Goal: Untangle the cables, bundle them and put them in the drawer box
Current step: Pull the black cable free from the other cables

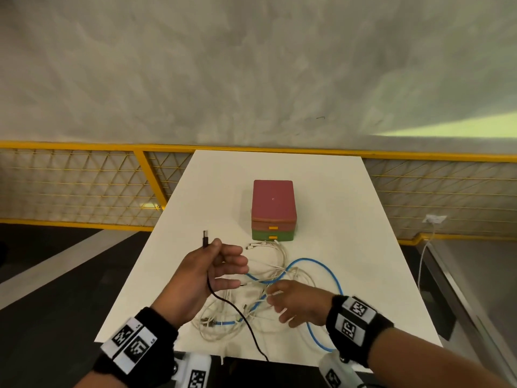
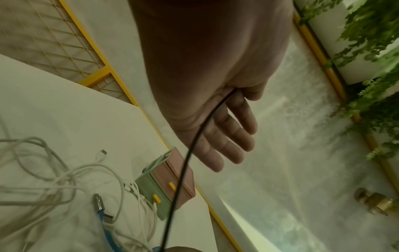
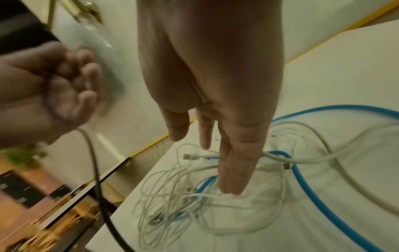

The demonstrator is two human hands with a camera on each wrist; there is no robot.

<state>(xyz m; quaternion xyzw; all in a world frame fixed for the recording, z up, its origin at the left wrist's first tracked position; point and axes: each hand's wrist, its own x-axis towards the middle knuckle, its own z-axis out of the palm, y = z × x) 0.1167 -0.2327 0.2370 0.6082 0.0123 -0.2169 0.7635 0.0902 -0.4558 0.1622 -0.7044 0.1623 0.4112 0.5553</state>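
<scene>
A tangle of white cables (image 1: pixel 275 271) and a blue cable (image 1: pixel 316 261) lies on the white table (image 1: pixel 349 219) in front of the drawer box (image 1: pixel 273 211), whose red and green drawers are both closed. My left hand (image 1: pixel 223 256) is raised over the tangle's left side and pinches a black cable (image 1: pixel 223 299) just below its plug (image 1: pixel 205 238). The black cable (image 2: pixel 179 184) runs across the palm and down over the table's front edge. My right hand (image 1: pixel 275 298) hovers over the tangle, fingers (image 3: pixel 233 170) straight and pointing down, touching white cables (image 3: pixel 183 196) beside the blue cable (image 3: pixel 306 187).
A yellow-framed mesh fence (image 1: pixel 84 186) runs behind the table, with a grey wall above it. Dark floor lies to the left. A white cord (image 1: pixel 422 261) hangs from a wall socket at the right. Bare table surface shows on both sides of the drawer box.
</scene>
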